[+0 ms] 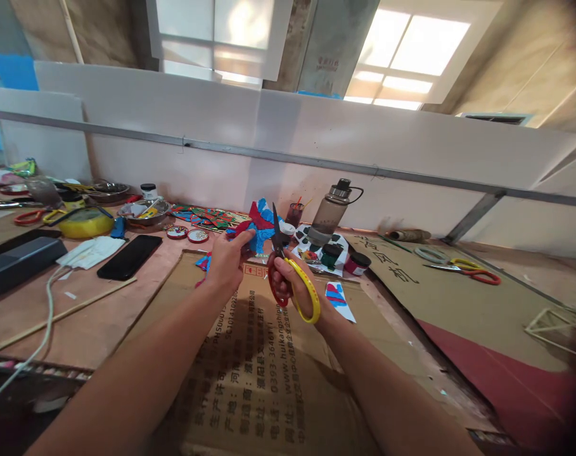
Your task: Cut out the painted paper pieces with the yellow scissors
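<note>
The left hand (pixel 227 261) reaches out over the desk (pixel 97 326), its fingers pinching a painted cut-out (pixel 262 231) in red, blue and white, with the thumb on the near face. The cut-out is held up above the far part of a flat cardboard sheet (pixel 249 386) printed with Chinese characters. Beside it, the right hand (pixel 288 277) has its fingers curled around the handles of a pair of scissors (pixel 279 240), one loop red and the other yellow. The dark blades point up and away, next to the cut-out's right edge; whether they touch it, or how far they are parted, I cannot tell.

A small white card (pixel 339 302) with red and blue paint lies to the right of the right hand. Past it stand a magenta jar (pixel 358 263), a dark green jar (pixel 331 254) and a tilted-looking water bottle (pixel 326 215). Behind the left hand, a heap of painted pieces (pixel 204 216) lies near a metal bowl (pixel 145 214). Farther left are a black smartphone (pixel 129 257) and a yellow tape roll (pixel 85 223). Well to the right, another pair of scissors (pixel 471 271) rests on brown board (pixel 440 297).
</note>
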### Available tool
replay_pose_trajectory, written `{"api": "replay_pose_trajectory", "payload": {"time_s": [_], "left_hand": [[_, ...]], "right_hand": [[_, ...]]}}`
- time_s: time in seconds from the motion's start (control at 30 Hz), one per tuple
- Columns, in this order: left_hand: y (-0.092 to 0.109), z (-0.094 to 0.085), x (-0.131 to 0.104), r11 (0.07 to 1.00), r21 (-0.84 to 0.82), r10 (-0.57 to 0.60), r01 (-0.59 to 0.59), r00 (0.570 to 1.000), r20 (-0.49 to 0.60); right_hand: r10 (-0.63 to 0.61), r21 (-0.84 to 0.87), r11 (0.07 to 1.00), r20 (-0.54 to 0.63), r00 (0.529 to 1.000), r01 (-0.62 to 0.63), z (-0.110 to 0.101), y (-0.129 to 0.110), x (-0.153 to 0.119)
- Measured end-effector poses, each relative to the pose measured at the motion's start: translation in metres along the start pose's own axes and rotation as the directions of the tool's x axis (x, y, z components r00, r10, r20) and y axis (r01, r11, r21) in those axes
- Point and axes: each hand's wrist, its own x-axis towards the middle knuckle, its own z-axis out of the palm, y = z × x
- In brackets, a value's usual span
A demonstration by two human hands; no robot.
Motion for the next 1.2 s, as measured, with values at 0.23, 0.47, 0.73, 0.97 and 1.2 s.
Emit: {"api": "replay_pose_trajectory", "payload": {"time_s": [0.23,0.47,0.73,0.97,1.2], "left_hand": [[0.003,0.001,-0.002,1.0,0.008,0.03,-0.03,0.999,0.025],[0.003,0.0,0.002,0.999,-0.02,0.041,-0.042,0.999,-0.014],[0.007,-0.004,0.003,0.999,-0.034,0.018,-0.017,1.0,0.018],[0.009,-0.007,0.004,1.0,-0.016,0.019,-0.018,0.999,0.036],[0.009,-0.005,0.001,0.999,0.044,0.0,-0.005,0.994,0.108]], "right_hand": [[-0.002,-0.007,1.0,0.019,1.0,0.002,0.001,-0.004,-0.002],[-0.002,-0.041,0.999,0.012,1.0,0.003,-0.003,-0.001,0.0],[-0.019,-0.039,0.999,0.004,1.0,0.019,-0.001,-0.004,-0.002],[-0.03,0.003,1.0,0.01,0.999,0.03,0.003,-0.009,-0.001],[-0.048,0.046,0.998,0.0,0.999,0.048,0.005,-0.012,0.002]]}}
